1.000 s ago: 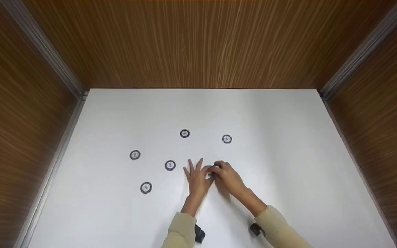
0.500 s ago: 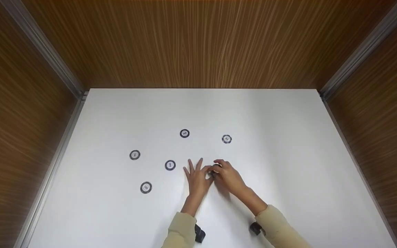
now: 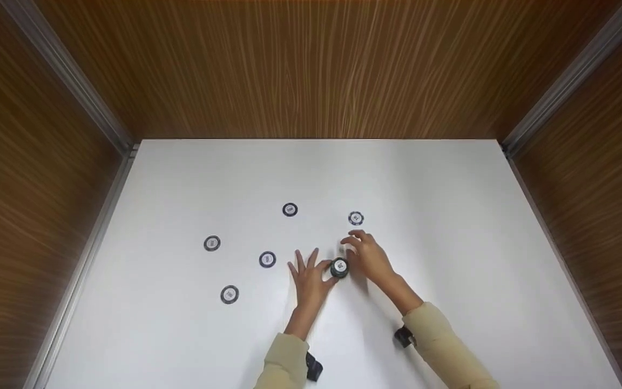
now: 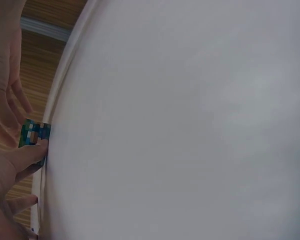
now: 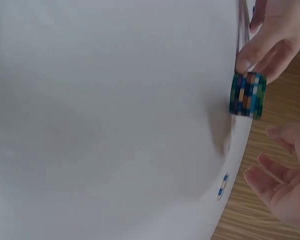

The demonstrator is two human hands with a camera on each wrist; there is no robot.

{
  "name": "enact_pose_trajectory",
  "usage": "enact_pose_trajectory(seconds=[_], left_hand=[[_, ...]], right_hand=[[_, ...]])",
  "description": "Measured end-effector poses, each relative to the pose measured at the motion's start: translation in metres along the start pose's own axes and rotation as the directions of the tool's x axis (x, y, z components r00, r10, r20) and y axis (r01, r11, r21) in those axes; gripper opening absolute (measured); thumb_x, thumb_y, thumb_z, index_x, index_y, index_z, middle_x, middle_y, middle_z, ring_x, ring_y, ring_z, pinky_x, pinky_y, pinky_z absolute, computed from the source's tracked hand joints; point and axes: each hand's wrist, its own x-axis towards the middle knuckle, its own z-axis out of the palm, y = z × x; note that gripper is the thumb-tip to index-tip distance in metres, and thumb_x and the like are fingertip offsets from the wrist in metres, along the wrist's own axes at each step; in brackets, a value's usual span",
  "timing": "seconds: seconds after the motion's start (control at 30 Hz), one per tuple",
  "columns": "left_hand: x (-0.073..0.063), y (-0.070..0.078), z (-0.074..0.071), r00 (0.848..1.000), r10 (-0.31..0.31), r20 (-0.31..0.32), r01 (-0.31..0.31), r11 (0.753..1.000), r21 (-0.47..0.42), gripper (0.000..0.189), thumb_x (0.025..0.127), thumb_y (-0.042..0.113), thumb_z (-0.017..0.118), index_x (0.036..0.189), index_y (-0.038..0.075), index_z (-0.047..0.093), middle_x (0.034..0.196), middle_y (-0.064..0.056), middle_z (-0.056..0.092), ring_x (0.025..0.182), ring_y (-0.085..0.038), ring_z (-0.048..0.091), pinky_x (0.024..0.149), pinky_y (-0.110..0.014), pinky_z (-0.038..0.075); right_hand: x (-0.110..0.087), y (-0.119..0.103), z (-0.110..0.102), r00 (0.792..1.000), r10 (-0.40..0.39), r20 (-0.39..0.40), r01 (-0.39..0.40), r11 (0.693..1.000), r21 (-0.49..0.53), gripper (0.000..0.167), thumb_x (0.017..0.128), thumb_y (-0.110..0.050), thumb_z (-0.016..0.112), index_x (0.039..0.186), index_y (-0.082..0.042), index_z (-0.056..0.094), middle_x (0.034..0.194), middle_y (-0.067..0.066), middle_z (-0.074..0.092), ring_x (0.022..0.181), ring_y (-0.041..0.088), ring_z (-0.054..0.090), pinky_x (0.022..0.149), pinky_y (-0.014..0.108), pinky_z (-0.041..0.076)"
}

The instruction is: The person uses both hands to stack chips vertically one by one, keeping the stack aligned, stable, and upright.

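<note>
Chip stack (image 3: 339,267) pinched in our left hand (image 3: 309,283), we should steady it low; our empty right hand (image 3: 373,261), loosely bent, hovers nearer the table's (image 3: 467,243) far edge.

head view from high above, facing forward and down over the white table (image 3: 478,243), both wrist views low and near, tilted sideways, sharing the chip stack (image 3: 339,267) at opposite picture edges

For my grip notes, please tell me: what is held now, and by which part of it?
The left hand pinches the stack of chips by its sides, low down; the right hand holds nothing.
</note>
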Motion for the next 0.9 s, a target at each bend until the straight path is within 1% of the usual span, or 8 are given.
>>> enact_pose_trajectory(seconds=[0.17,0.4,0.5,0.63,0.7,0.8,0.9], left_hand=[[-0.001,0.001,0.0,1.0,-0.004,-0.001,0.004,1.0,-0.02,0.04,0.066,0.035,0.078,0.101,0.017,0.07,0.132,-0.011,0.048,0.129,-0.049,0.019,0.1,-0.066,0.011],[-0.001,0.001,0.0,1.0,0.015,-0.013,-0.015,0.999,-0.034,0.04,0.066,0.034,0.078,0.101,0.017,0.069,0.132,-0.013,0.048,0.127,-0.051,0.02,0.098,-0.068,0.012],[0.0,0.0,0.0,1.0,0.014,-0.01,-0.014,0.999,-0.041,0.04,0.066,0.034,0.078,0.101,0.017,0.069,0.132,-0.013,0.048,0.128,-0.051,0.02,0.098,-0.068,0.012],[0.0,0.0,0.0,1.0,0.007,-0.001,-0.007,0.998,-0.055,0.04,0.067,0.034,0.078,0.102,0.016,0.069,0.133,-0.014,0.047,0.128,-0.05,0.018,0.098,-0.068,0.01],[0.0,0.0,-0.001,1.0,0.005,0.004,-0.005,0.998,-0.058,0.04,0.067,0.033,0.078,0.102,0.016,0.069,0.133,-0.014,0.047,0.129,-0.05,0.017,0.098,-0.068,0.009],[0.0,0.0,-0.001,1.0,0.006,0.001,-0.006,0.999,-0.053,0.04,0.067,0.033,0.078,0.102,0.016,0.069,0.133,-0.013,0.047,0.129,-0.05,0.017,0.098,-0.068,0.008],[0.0,0.0,0.0,1.0,0.003,0.003,-0.003,0.999,-0.051,0.04,0.067,0.034,0.078,0.102,0.017,0.069,0.134,-0.013,0.047,0.129,-0.05,0.017,0.099,-0.067,0.008]], right_hand=[[0.006,0.011,0.003,0.999,0.054,-0.003,-0.054,0.998,-0.016,0.028,0.078,0.004,0.067,0.105,-0.004,0.063,0.114,0.017,0.054,0.1,0.034,0.054,0.081,0.043,0.049],[0.01,0.022,0.008,0.992,0.123,-0.028,-0.124,0.991,-0.046,0.042,0.076,0.003,0.067,0.115,-0.002,0.054,0.116,0.019,0.05,0.098,0.037,0.053,0.074,0.046,0.05],[0.012,0.025,0.01,0.987,0.157,-0.018,-0.157,0.986,-0.048,0.045,0.077,0.003,0.066,0.119,-0.002,0.051,0.119,0.02,0.049,0.102,0.038,0.051,0.076,0.047,0.049],[0.016,0.029,0.012,0.981,0.195,-0.001,-0.195,0.979,-0.057,0.045,0.079,0.0,0.065,0.121,-0.002,0.049,0.123,0.021,0.046,0.109,0.039,0.048,0.083,0.048,0.047],[0.019,0.031,0.013,0.978,0.208,0.0,-0.207,0.976,-0.059,0.044,0.081,-0.001,0.065,0.122,-0.001,0.048,0.125,0.022,0.044,0.111,0.04,0.046,0.083,0.049,0.046],[0.023,0.032,0.014,0.974,0.227,0.006,-0.227,0.972,-0.056,0.048,0.083,-0.004,0.063,0.126,0.0,0.044,0.133,0.024,0.038,0.113,0.042,0.044,0.082,0.05,0.047],[0.028,0.033,0.014,0.966,0.256,0.025,-0.255,0.966,-0.047,0.051,0.086,-0.005,0.06,0.132,-0.001,0.04,0.141,0.025,0.028,0.116,0.042,0.042,0.082,0.049,0.047]])
